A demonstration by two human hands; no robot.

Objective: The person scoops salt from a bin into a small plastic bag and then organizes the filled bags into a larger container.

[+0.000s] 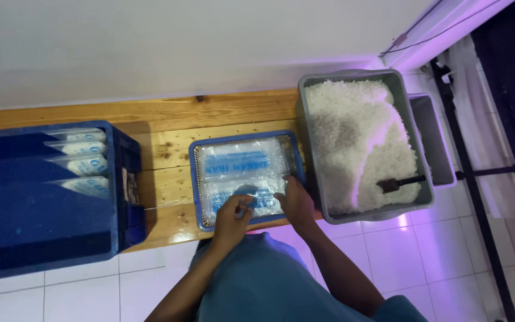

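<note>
Looking down past a blue-green garment at the near edge of the wooden plank worktop (168,119), with white floor tiles below. Just beyond that edge, left hand (232,214) curled, its grip pinched on the near end of a clear plastic packet with blue print (251,197), thumb and fingers pressed together on the film. Right hand (296,200) beside it, laid flat on the same packet's right end, fingers only slightly spread and pressing down rather than closing; whether anything sits under the palm cannot be told. Both packets lying flat inside a shallow blue mesh-sided plastic tray (196,179) at the middle of the worktop, a second similar packet (239,160) filling the tray's far half.

Further out to the right, touching the tray's side, a grey plastic tub heaped with coarse white grains (353,137), a dark scoop (397,183) resting in the heap near its front right corner. At the left end of the worktop, a large dark blue crate (37,197), with four filled packets (81,158) standing in a row at its far side and most of its room unfilled.

Judging from that: some packets already stowed, two in hand at the tray, plenty of grain left in the tub.
</note>
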